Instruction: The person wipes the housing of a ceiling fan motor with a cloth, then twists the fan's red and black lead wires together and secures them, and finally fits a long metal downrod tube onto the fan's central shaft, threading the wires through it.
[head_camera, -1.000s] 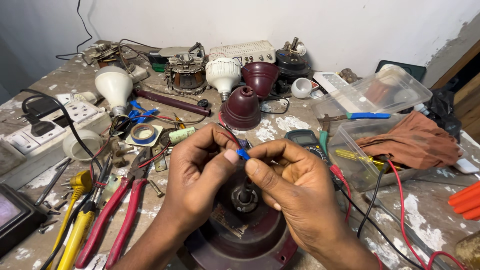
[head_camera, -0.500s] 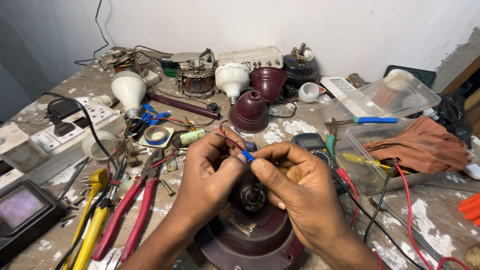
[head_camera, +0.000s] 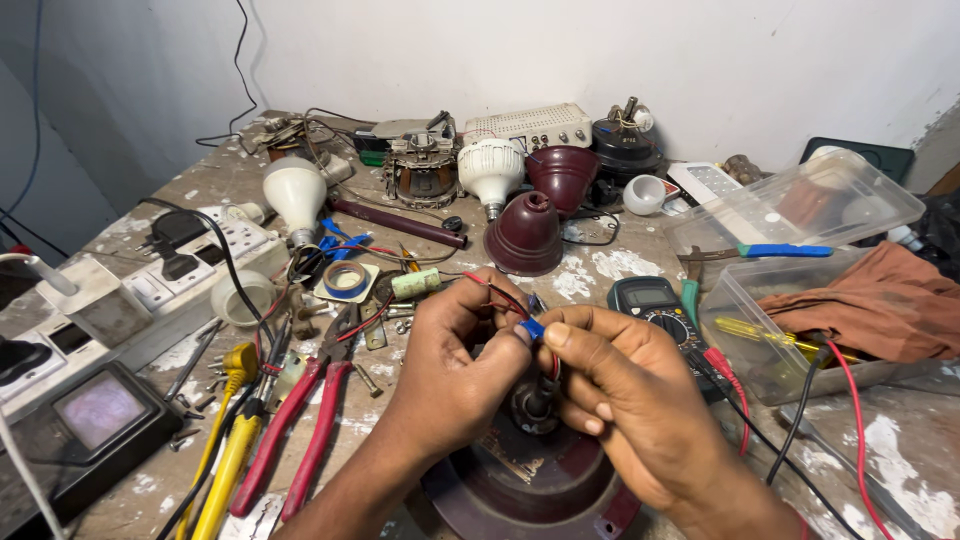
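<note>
Left hand (head_camera: 455, 365): fingers pinched together on thin red wires (head_camera: 490, 287) | Right hand (head_camera: 625, 400): thumb and forefinger clamped on a small blue connector (head_camera: 533, 328); both held just above a maroon fan motor (head_camera: 530, 470) on the cluttered surface (head_camera: 200, 190) | Nearby: red-handled pliers (head_camera: 300, 440) are seen to the left; a multimeter (head_camera: 655, 305) to the right

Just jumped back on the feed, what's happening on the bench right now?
A person's left hand and right hand together pinch a small blue connector on thin red wires, above the hub of a round maroon motor housing. Red-handled pliers lie to the left, a digital multimeter to the right.
</note>
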